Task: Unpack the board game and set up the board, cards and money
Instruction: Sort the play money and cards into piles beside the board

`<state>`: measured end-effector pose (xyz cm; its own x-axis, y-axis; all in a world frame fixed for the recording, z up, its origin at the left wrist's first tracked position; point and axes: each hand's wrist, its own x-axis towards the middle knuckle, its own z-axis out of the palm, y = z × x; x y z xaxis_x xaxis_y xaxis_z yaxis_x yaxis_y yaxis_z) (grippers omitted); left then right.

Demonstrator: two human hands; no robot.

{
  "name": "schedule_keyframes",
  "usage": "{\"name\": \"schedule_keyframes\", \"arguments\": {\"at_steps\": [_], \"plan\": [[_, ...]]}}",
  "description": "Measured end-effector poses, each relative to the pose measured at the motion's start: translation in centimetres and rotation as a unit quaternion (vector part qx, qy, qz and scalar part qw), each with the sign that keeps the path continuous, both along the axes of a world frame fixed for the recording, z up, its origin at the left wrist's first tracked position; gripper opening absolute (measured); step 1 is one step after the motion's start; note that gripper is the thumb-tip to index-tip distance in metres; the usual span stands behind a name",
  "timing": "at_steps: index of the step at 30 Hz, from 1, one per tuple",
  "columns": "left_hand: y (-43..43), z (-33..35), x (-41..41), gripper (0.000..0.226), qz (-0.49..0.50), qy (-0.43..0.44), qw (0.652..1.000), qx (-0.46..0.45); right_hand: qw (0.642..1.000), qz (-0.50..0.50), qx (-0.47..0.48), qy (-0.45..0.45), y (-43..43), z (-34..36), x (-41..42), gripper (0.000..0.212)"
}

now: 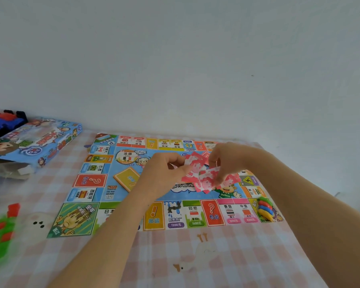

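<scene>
You are working over one board (89, 180) lying mid-frame, with one yellow card stack (126, 178) sitting on it, left of centre. The pink notes (206, 180) are overlapping, so counting them is failing. Your left hand (164, 173) and right hand (227, 161) are both pinching them with curled fingers above the board's centre.

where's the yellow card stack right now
In the head view, the yellow card stack lies on the left of the game board, between the red question-mark square and the left hand holding pink play money.
</scene>
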<state>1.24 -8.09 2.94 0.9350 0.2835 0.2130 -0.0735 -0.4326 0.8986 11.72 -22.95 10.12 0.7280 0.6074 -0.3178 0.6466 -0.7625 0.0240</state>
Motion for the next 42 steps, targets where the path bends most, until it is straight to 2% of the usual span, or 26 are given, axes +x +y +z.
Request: {"name": "schedule_keyframes", "arguments": {"at_steps": [1, 3, 8, 12, 15, 19, 22, 24, 26, 28, 30, 32, 34, 39, 42], "plan": [[-0.2, 0.1, -0.1, 0.008, -0.011, 0.011, 1.0, 0.021, 1.0, 0.004, 0.017, 0.006, -0.2, 0.2, -0.2, 0.025], [-0.4, 0.0, -0.3, 0.007, -0.033, 0.02, 0.997, 0.061, 0.999, 0.01, 0.035, 0.018, -0.2, 0.9, -0.4, 0.03], [-1.1, 0.0, -0.3, 0.007, -0.05, 0.01, 0.988, 0.145, 0.997, 0.028, 0.067, 0.01, 0.3, 2.2, -1.1, 0.024], [-1.3, -0.1, -0.3, 0.017, -0.04, -0.002, 0.989, 0.145, 0.996, 0.044, 0.082, 0.014, 0.7, 2.8, -1.8, 0.029], [-1.1, -0.4, -0.2, 0.018, -0.026, -0.01, 0.992, 0.12, 0.991, 0.0, 0.134, 0.03, -0.2, 3.3, -1.4, 0.029], [-0.5, -0.4, -0.2, 0.007, -0.007, -0.027, 0.997, 0.068, 0.956, -0.092, 0.256, 0.111, -2.0, 2.9, -0.9, 0.025], [-0.8, -0.3, -0.3, 0.004, -0.017, -0.034, 0.999, 0.037, 0.912, -0.138, 0.359, 0.141, -2.3, 1.3, -1.4, 0.022], [-0.9, -0.3, -0.3, 0.01, -0.017, -0.037, 0.999, 0.017, 0.886, -0.165, 0.404, 0.154, -2.4, 0.4, -2.0, 0.018], [-0.9, -0.3, -0.3, 0.023, -0.01, -0.034, 0.999, 0.0, 0.878, -0.165, 0.418, 0.164, -2.6, -0.2, -2.4, 0.017], [-0.9, -0.2, -0.3, 0.04, -0.003, -0.023, 1.0, -0.001, 0.889, -0.148, 0.404, 0.16, -2.7, -0.3, -2.5, 0.018], [-1.0, -0.3, -0.3, 0.052, -0.012, -0.01, 1.0, 0.005, 0.918, -0.119, 0.356, 0.13, -2.6, 0.3, -2.8, 0.018], [-1.1, -0.6, -0.2, 0.042, -0.029, 0.0, 0.999, 0.025, 0.934, -0.092, 0.328, 0.103, -2.5, 1.0, -3.0, 0.02], [-1.3, -0.6, -0.3, 0.025, -0.044, 0.001, 0.998, 0.045, 0.933, -0.087, 0.34, 0.083, -2.4, 1.5, -3.1, 0.023], [-1.5, -0.6, -0.2, 0.018, -0.049, -0.011, 0.998, 0.042, 0.933, -0.066, 0.353, -0.007, -1.7, 1.5, -3.6, 0.013], [-1.5, -0.8, 0.0, 0.016, -0.051, -0.002, 0.997, 0.05, 0.921, -0.073, 0.382, 0.025, -1.4, 1.0, -4.0, 0.015]]}}
